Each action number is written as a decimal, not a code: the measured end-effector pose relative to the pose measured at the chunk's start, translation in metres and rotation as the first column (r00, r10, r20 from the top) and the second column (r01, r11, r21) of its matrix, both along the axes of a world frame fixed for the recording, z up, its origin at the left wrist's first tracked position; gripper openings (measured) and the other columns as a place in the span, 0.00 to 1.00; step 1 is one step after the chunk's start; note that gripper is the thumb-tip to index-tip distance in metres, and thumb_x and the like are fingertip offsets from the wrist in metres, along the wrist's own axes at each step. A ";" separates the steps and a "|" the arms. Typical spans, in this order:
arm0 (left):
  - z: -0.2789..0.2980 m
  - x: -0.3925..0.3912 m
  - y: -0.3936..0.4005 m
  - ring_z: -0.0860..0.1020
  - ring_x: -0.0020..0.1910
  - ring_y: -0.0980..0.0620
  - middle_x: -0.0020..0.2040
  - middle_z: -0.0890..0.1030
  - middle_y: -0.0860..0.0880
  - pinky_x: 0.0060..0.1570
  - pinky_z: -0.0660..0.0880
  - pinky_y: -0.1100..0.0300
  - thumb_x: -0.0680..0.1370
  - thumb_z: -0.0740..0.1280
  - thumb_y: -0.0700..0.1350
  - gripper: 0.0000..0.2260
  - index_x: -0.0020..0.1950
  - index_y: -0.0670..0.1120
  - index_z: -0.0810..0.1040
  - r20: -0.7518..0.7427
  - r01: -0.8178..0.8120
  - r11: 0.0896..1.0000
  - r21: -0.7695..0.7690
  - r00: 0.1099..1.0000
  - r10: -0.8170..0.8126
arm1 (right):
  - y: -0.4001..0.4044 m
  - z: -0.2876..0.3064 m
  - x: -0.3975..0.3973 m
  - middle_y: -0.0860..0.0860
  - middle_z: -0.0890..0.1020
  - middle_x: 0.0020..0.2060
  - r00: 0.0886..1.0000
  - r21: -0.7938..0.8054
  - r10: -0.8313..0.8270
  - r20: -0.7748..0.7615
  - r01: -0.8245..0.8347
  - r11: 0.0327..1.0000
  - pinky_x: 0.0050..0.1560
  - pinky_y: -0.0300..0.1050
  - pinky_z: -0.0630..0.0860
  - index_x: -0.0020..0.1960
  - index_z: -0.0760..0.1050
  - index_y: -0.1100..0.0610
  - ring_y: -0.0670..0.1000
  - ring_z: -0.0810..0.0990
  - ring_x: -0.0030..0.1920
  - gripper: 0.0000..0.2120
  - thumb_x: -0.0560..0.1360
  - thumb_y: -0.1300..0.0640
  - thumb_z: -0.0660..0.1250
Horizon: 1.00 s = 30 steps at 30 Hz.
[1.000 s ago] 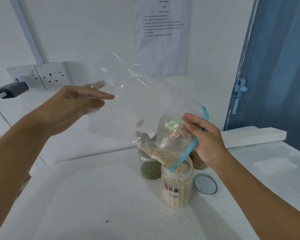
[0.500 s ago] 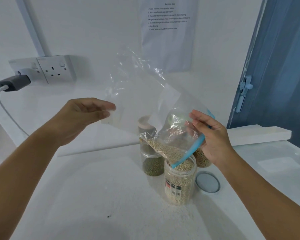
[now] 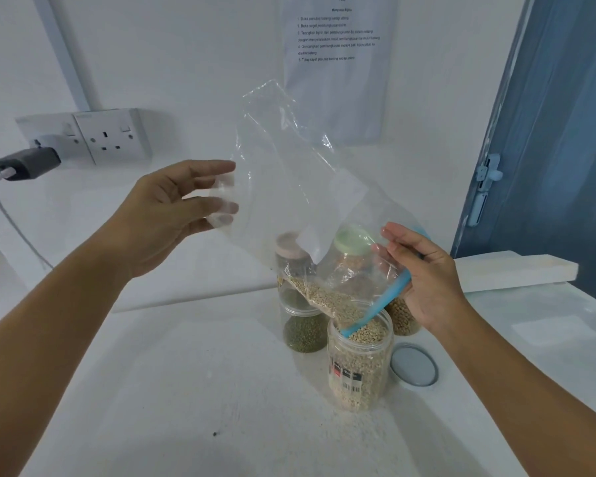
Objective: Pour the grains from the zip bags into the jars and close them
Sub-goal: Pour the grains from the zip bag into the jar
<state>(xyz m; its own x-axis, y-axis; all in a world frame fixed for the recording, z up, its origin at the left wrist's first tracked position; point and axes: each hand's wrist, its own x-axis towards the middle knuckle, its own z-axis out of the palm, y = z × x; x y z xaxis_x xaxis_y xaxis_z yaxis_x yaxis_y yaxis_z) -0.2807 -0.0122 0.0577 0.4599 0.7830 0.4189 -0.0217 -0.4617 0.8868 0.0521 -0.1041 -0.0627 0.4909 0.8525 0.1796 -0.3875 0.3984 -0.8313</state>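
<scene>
- both hands work the clear plastic zip bag with the blue zip strip (image 3: 289,187): the left hand (image 3: 172,215) has its fingers spread against the bag's raised bottom corner (whether it pinches the film i cannot tell), and the right hand (image 3: 424,280) grips the blue strip at the mouth.
- just below, the bag's mouth dips into the open clear plastic jar with a barcode label (image 3: 358,366), which is nearly full of pale grains; a last wedge of grains lies in the bag's lower fold.
- to do this well, i'd judge: keep the mouth inside the rim, lift the bottom corner higher, and shake gently so nothing spills.
- beside the jar lies its round grey lid (image 3: 414,364), not yet on.
- behind stand a jar of green grains (image 3: 303,335) and a brown-filled jar (image 3: 402,318).
</scene>
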 end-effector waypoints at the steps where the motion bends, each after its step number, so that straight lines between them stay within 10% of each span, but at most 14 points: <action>1: 0.001 0.000 0.001 0.84 0.51 0.41 0.58 0.83 0.44 0.61 0.81 0.47 0.79 0.68 0.31 0.16 0.63 0.46 0.83 -0.031 -0.019 0.999 0.031 0.999 0.020 | 0.000 0.000 0.000 0.53 0.87 0.57 1.000 0.002 0.002 -0.002 -0.002 1.000 0.52 0.43 0.84 0.60 0.83 0.59 0.56 0.87 0.55 0.14 0.78 0.70 0.68; 7: 0.002 0.002 0.004 0.85 0.50 0.38 0.56 0.82 0.35 0.55 0.83 0.53 0.80 0.65 0.28 0.16 0.63 0.44 0.81 0.010 -0.072 0.996 0.047 0.997 0.071 | 0.004 0.000 -0.003 0.54 0.87 0.58 1.000 -0.001 0.003 0.005 -0.003 1.000 0.52 0.44 0.84 0.59 0.84 0.59 0.57 0.87 0.56 0.14 0.78 0.70 0.68; 15: -0.019 -0.006 0.008 0.78 0.70 0.49 0.63 0.84 0.46 0.73 0.70 0.39 0.83 0.58 0.30 0.22 0.50 0.48 0.89 0.106 -0.088 0.991 -0.098 0.990 0.098 | 0.002 0.000 -0.004 0.52 0.87 0.57 1.000 -0.009 -0.007 0.010 0.007 1.000 0.59 0.48 0.84 0.58 0.84 0.58 0.55 0.87 0.53 0.13 0.78 0.70 0.68; 22: -0.082 0.006 -0.028 0.66 0.70 0.63 0.70 0.65 0.54 0.72 0.62 0.63 0.75 0.68 0.52 0.14 0.56 0.69 0.84 0.002 -0.414 0.910 0.013 0.910 0.414 | 0.000 0.000 -0.005 0.52 0.88 0.54 1.000 -0.001 -0.009 0.007 0.009 1.000 0.53 0.44 0.85 0.57 0.85 0.58 0.51 0.87 0.48 0.13 0.78 0.71 0.67; 30: -0.115 0.054 -0.053 0.77 0.61 0.59 0.57 0.83 0.65 0.69 0.72 0.54 0.82 0.67 0.52 0.09 0.60 0.62 0.84 -0.146 -0.104 0.936 -0.337 0.988 0.057 | -0.002 0.000 -0.002 0.53 0.88 0.54 1.000 0.009 0.003 0.012 -0.003 1.000 0.50 0.43 0.84 0.53 0.87 0.57 0.52 0.87 0.49 0.14 0.78 0.71 0.68</action>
